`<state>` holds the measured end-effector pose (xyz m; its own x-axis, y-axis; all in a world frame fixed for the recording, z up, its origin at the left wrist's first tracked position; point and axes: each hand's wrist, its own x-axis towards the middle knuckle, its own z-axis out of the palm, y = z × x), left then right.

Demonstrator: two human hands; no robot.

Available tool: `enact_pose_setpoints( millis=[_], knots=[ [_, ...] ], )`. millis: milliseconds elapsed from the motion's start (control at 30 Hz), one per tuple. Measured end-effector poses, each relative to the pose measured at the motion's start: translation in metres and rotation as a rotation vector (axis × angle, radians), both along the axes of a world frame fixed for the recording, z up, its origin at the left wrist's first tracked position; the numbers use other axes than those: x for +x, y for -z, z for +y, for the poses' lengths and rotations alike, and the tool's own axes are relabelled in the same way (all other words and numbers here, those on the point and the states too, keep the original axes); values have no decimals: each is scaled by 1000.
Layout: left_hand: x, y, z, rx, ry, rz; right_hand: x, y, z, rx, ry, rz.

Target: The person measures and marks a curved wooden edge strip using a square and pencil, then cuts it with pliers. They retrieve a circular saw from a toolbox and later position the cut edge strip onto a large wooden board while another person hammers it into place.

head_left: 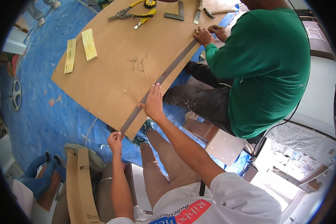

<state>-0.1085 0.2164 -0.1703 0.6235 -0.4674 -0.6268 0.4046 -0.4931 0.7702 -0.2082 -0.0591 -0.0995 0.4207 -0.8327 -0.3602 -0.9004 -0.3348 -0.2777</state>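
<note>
Two pale wood offcuts [80, 50] lie at the left of the smooth plywood sheet [119, 63]. The left hand [115, 141] pinches the near end of a long grey metal straightedge [164, 76] at the sheet's corner. The right hand [153, 102], fingers spread, presses flat on the straightedge's middle. A co-worker's hands [209, 34] pin its far end.

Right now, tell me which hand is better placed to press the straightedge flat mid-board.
Probably the right hand: it rests on the plywood board beside the metal straightedge. The left hand pinches the near end.
</note>
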Motion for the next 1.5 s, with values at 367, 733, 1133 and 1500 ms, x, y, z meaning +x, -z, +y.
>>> enact_pose_setpoints(
  millis=[367, 733, 1133, 1500],
  knots=[
    [-1, -2, -2, 104, -72, 69, 6, 3, -3, 29, 33, -28],
    [-1, -10, -4, 150, -122, 97, 11, 0, -7, 104, 69, 1],
    [-3, -4, -1, 209, -95, 89, 7, 7, -8, 90, 63, -7],
    [-2, -7, 0, 184, -108, 82, 6, 2, -6, 56, 54, -72]
  ],
)
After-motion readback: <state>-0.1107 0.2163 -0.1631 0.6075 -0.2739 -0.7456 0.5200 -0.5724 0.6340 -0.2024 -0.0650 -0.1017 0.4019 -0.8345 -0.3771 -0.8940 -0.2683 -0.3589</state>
